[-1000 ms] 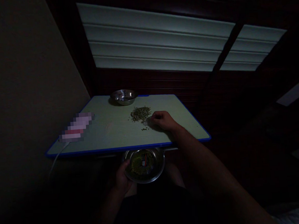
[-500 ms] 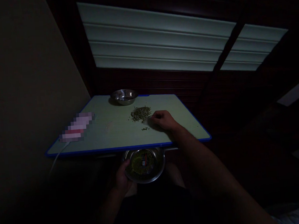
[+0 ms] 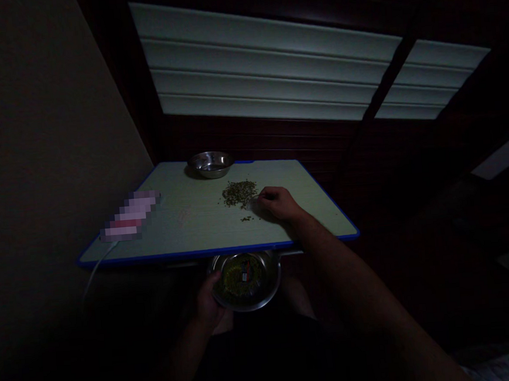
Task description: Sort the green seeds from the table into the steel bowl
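Note:
Below the table's near edge, my left hand [image 3: 209, 302] grips the left rim of a steel bowl [image 3: 269, 298]. Inside the bowl lie small green grains [image 3: 230, 277] that look like beans, with a dark and red label [image 3: 245, 270] among them. Over the tabletop, my right hand [image 3: 277, 203] is closed, its fingers pinching a small pale, see-through piece [image 3: 252, 203] whose kind I cannot make out. That piece touches the lower right side of a spread-out pile of small greenish-brown grains [image 3: 239, 193]. A few loose grains [image 3: 247, 218] lie nearer to me.
The pale table [image 3: 187, 237] has a blue edge. A second steel bowl [image 3: 211, 166] stands at its back left. On the left side lies a blurred-out pinkish object [image 3: 131, 216] with a white cable [image 3: 94, 273] hanging over the edge. A wall [image 3: 54, 112] borders the left side.
Almost nothing differs. My right hand stays beside the pile with a barely visible shift, and my left hand keeps the bowl in the same place.

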Available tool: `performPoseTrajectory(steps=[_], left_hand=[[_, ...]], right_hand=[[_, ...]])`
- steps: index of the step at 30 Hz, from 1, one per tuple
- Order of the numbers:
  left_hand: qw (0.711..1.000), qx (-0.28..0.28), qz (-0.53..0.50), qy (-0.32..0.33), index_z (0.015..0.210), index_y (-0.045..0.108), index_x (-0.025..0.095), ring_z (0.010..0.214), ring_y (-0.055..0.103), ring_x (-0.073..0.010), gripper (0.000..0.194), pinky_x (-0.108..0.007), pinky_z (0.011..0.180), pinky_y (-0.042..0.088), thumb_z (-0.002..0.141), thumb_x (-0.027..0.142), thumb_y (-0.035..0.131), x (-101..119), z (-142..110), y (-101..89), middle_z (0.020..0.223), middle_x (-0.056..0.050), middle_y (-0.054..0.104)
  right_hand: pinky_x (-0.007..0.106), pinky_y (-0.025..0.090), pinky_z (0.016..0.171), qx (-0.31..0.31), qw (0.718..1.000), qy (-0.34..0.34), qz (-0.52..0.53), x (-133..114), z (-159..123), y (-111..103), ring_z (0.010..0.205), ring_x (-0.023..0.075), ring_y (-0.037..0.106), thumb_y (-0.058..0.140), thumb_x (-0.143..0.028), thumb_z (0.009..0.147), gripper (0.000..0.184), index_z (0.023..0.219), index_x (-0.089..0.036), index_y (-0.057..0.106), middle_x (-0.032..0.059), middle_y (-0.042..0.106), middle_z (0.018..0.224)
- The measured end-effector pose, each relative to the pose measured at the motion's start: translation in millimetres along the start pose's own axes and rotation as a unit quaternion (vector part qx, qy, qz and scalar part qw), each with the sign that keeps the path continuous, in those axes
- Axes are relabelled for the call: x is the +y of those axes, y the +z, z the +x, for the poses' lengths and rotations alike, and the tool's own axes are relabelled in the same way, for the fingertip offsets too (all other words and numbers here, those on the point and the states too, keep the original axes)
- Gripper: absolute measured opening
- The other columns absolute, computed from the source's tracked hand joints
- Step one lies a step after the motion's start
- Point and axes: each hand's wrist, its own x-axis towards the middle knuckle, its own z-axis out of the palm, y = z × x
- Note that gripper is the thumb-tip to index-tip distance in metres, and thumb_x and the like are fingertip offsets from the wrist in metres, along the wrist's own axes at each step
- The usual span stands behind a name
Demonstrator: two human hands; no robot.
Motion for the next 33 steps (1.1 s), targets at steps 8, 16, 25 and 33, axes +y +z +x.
performPoseTrajectory(steps=[8,16,25,33], left_hand=[[1.000,0.002,0.018,0.014,0.079,0.074,0.019,0.103,0.070,-0.0355,0.023,-0.047,0.093,0.054,0.063,0.035,0.071,1.2,-3.0,2.5,0.081,-0.008,0.079],[1.000,0.003,0.007,0.013,0.077,0.075,0.017,0.101,0.071,-0.0342,0.021,-0.044,0.091,0.055,0.064,0.034,0.070,1.4,-3.0,2.0,0.081,-0.009,0.079],[0.999,0.030,0.013,-0.003,0.074,0.074,0.018,0.088,0.073,-0.0306,0.017,-0.043,0.086,0.057,0.064,0.030,0.068,1.5,-1.6,1.5,0.074,-0.007,0.078],[1.000,0.014,0.000,-0.006,0.074,0.076,0.017,0.085,0.073,-0.0287,0.019,-0.040,0.084,0.057,0.063,0.030,0.068,1.6,-2.0,3.0,0.075,-0.007,0.078]], right_hand=[[0.026,0.041,0.067,-0.002,1.000,-0.016,0.002,-1.6,-0.4,0.0,0.066,0.0132,0.053,0.059,-0.035,0.071,0.020,0.071,-0.016,0.065,0.0004,0.063,0.067],[0.027,0.039,0.065,0.003,1.000,-0.016,-0.009,0.2,0.2,0.3,0.064,0.0131,0.052,0.056,-0.032,0.071,0.017,0.069,-0.017,0.063,-0.0006,0.060,0.065],[0.026,0.039,0.065,0.000,1.000,-0.012,0.000,0.2,0.0,0.8,0.064,0.0128,0.052,0.057,-0.034,0.070,0.020,0.071,-0.015,0.064,0.0004,0.061,0.066],[0.026,0.038,0.063,-0.004,1.000,0.013,0.022,-4.7,-0.9,-0.6,0.062,0.0119,0.048,0.057,-0.033,0.066,0.017,0.066,-0.017,0.060,-0.0015,0.057,0.062]])
